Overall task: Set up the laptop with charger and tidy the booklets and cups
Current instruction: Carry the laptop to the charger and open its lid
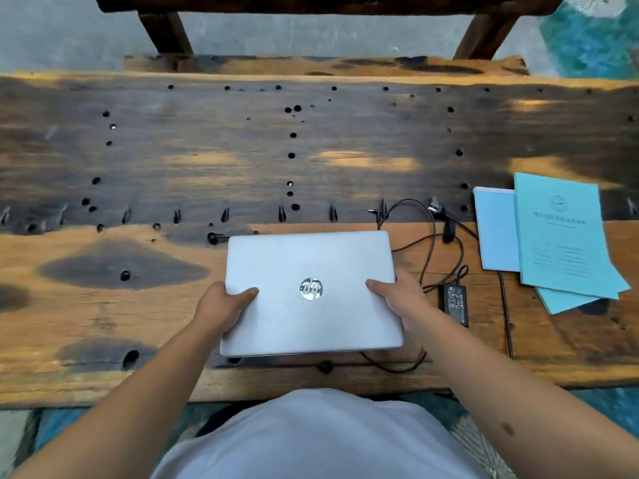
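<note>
Both hands, left hand (224, 304) and right hand (397, 295), grip the closed laptop (311, 257) by its side edges.

both hands (226, 300) grip the closed laptop (311, 292), seemingly on the table (103, 305).

Laptop (311, 292) between both hands; charger (455, 304) just right of the right hand (397, 295), booklets (553, 243) farther right

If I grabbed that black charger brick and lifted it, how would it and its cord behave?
The charger brick looks like a rigid block, probably dense for its size. Its cord lies in loose loops, so it would likely dangle and drag. Part runs under the laptop, so it might snag.
</note>
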A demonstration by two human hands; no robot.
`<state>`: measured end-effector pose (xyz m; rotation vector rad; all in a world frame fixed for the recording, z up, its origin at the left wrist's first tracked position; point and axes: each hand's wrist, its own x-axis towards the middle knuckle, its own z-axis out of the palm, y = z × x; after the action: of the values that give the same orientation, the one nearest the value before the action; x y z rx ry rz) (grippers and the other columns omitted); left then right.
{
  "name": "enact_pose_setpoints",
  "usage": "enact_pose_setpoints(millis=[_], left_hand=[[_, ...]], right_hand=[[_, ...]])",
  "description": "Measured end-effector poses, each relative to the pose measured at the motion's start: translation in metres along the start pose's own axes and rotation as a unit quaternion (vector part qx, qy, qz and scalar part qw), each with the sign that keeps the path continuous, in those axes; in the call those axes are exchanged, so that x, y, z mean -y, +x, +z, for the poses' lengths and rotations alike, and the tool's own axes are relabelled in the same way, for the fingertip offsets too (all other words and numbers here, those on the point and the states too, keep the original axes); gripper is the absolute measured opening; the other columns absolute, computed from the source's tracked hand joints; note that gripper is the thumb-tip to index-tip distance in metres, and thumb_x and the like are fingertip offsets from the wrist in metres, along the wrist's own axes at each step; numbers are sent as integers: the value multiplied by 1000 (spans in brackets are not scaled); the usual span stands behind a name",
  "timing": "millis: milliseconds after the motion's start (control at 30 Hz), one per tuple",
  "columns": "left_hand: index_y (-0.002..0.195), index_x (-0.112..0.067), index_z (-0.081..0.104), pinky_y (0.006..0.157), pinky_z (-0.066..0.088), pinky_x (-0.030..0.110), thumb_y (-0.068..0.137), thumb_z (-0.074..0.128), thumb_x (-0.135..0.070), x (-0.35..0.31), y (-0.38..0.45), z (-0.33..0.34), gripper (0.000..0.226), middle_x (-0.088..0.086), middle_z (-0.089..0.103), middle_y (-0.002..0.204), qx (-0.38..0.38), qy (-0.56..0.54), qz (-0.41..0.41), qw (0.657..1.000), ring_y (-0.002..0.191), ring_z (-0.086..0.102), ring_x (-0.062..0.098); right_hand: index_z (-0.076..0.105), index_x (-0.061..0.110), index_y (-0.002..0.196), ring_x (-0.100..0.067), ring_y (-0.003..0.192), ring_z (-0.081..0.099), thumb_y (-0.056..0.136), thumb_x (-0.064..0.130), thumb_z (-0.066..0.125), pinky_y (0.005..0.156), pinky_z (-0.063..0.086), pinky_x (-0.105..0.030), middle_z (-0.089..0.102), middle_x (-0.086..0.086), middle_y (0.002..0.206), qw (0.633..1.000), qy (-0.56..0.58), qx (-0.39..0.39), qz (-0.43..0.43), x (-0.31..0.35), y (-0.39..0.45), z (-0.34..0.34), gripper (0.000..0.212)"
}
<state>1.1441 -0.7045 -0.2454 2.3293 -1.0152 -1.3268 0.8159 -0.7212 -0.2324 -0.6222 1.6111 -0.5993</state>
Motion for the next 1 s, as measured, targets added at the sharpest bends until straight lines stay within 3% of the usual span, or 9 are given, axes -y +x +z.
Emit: enact_pose_setpoints(millis=[133, 267, 400, 567, 667, 800, 900, 1000], left_hand=[[107, -8, 60, 69, 50, 39, 83, 74, -40, -17, 37, -10, 42, 11, 68, 103, 6, 4, -21, 1000, 88, 63, 31], [105, -7, 61, 73, 52, 42, 85, 72, -37, -34, 76, -11, 37, 13, 68, 103, 12, 10, -20, 1000, 87, 63, 33], [107, -8, 61, 68, 49, 39, 85, 73, -37, -47, 106, -6, 39, 12, 66, 103, 6, 39, -30, 999, 84, 60, 32], [114, -3, 61, 55, 40, 32, 84, 73, -38, -54, 130, 1, 48, 15, 68, 110, 0, 48, -43, 998, 86, 58, 30], [116, -4, 61, 66, 43, 35, 84, 73, -41, -53, 141, 3, 50, 15, 67, 112, 5, 51, -54, 997, 89, 59, 31], [114, -7, 59, 62, 43, 33, 83, 73, -41, -53, 148, 3, 48, 13, 67, 113, -1, 40, -63, 997, 88, 58, 29], [113, -8, 57, 59, 40, 32, 83, 73, -42, -53, 149, 4, 48, 13, 66, 112, -3, 55, -65, 996, 86, 55, 27], [119, -4, 55, 69, 42, 36, 84, 72, -41, -52, 148, 6, 53, 15, 65, 116, -10, 59, -69, 996, 92, 58, 31]], right_hand=[[67, 9, 110, -26, 89, 71, 85, 11, 74, 79, 58, -44, 73, -8, 108, 999, -20, -22, 17, 20, 37, 19, 26], [64, 11, 110, -29, 94, 69, 81, 18, 77, 87, 56, -52, 72, -8, 111, 996, -54, -51, 44, 32, 75, 35, 33], [60, 6, 113, -34, 98, 68, 79, 17, 78, 89, 54, -54, 70, -12, 112, 993, -64, -67, 69, 36, 107, 44, 41], [62, 6, 105, -35, 95, 70, 78, 11, 79, 88, 55, -57, 72, -15, 108, 993, -36, -85, 78, 38, 129, 50, 32], [62, 14, 94, -36, 96, 70, 78, 11, 79, 88, 55, -57, 71, -15, 109, 993, -25, -86, 75, 37, 136, 53, 24], [57, 8, 114, -31, 95, 70, 79, 15, 78, 88, 56, -55, 70, -10, 110, 991, -21, -105, 82, 36, 140, 57, 41], [59, 11, 117, -29, 95, 69, 81, 16, 75, 89, 56, -53, 70, -7, 110, 990, -26, -116, 74, 33, 141, 58, 39], [58, 17, 112, -26, 97, 67, 80, 21, 75, 90, 55, -50, 68, -4, 111, 987, -64, -130, 65, 33, 139, 63, 37]])
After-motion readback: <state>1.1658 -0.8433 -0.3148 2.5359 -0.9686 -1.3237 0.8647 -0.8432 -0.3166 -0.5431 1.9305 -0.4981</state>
